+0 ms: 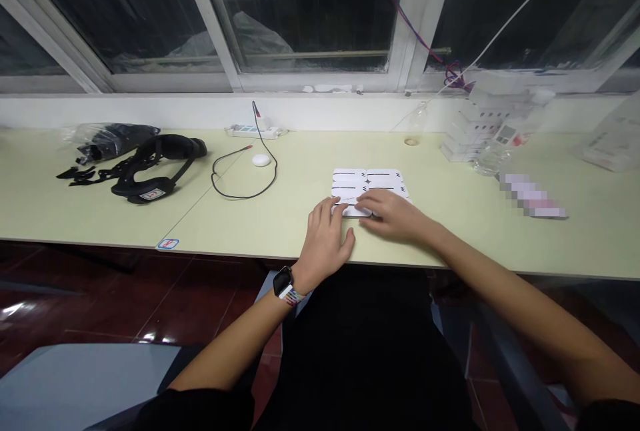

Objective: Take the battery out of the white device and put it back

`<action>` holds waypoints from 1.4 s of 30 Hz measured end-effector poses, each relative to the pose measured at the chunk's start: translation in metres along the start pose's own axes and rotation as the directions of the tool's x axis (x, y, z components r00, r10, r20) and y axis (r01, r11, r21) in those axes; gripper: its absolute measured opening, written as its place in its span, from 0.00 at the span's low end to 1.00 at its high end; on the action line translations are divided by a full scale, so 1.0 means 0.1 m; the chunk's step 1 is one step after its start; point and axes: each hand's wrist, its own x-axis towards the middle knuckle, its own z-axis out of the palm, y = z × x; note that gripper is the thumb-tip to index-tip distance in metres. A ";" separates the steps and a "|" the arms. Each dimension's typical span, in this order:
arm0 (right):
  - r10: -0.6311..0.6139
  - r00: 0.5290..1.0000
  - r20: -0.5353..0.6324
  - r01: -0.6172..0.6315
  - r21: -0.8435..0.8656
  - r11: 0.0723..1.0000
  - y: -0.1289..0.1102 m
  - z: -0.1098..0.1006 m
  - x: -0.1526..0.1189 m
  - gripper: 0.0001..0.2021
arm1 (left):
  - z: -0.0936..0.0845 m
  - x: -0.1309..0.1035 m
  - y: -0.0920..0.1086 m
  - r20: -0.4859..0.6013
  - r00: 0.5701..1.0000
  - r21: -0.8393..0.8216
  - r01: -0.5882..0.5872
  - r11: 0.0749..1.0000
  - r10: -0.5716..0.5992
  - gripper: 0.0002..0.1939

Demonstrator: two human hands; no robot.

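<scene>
White cards [349, 176] with rounded corners lie on the table in a block of rows and two columns. Black lines and W-like marks show on them. My left hand [326, 239], with a watch on its wrist, rests its fingertips on the near left cards; its fingers are spread and the thumb stands apart. On the near right side, my right hand [400, 216] touches the cards with bent fingers, the thumb apart from them near the front edge. Neither hand visibly grips anything. The nearest cards are partly hidden under the fingers.
A black headset with straps [145, 184] lies left, before a plastic bag of black items [117, 141]. A black cable [240, 196] loops round a white round object [261, 160]. Right stand white boxes [473, 127], a clear bottle [493, 157] and a blurred pinkish object [533, 196].
</scene>
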 end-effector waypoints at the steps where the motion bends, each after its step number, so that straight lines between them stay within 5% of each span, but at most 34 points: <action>1: -0.049 0.999 0.023 0.049 -0.003 0.999 -0.11 0.01 -0.03 0.12 | 0.00 -0.01 -0.01 -0.017 1.000 0.029 0.010 1.000 -0.010 0.24; 10: -0.140 0.985 -0.098 0.148 0.083 0.985 -0.52 0.07 -0.29 0.15 | -0.22 -0.01 -0.04 0.076 0.988 -0.190 -0.121 0.974 0.137 0.10; 15: -0.024 0.989 -0.147 0.052 0.194 0.980 -0.53 0.10 -0.24 0.18 | -0.22 0.02 -0.05 0.022 1.000 -0.258 -0.001 0.966 0.008 0.12; 20: -0.005 0.990 -0.139 0.016 0.075 0.997 -0.52 0.12 -0.18 0.14 | -0.20 0.03 -0.11 0.069 0.997 -0.301 0.056 0.952 -0.037 0.14; 27: -0.122 0.992 -0.031 0.125 0.108 0.986 -0.51 0.06 -0.22 0.13 | -0.19 0.04 -0.15 0.165 0.980 -0.213 0.146 0.966 -0.111 0.14; 31: -0.152 0.988 -0.018 0.154 0.133 0.979 -0.51 0.02 -0.24 0.14 | -0.29 0.06 -0.20 0.296 0.955 -0.308 0.109 0.945 -0.014 0.14; 34: -0.213 0.977 0.008 0.211 0.095 0.973 -0.48 -0.03 -0.21 0.14 | -0.36 0.07 -0.24 0.346 0.938 -0.363 0.119 0.924 0.015 0.27; 42: -0.328 0.894 0.306 0.374 -0.103 0.922 -0.53 -0.25 0.01 0.08 | -0.32 0.08 -0.27 0.327 0.945 -0.369 0.113 0.923 0.014 0.34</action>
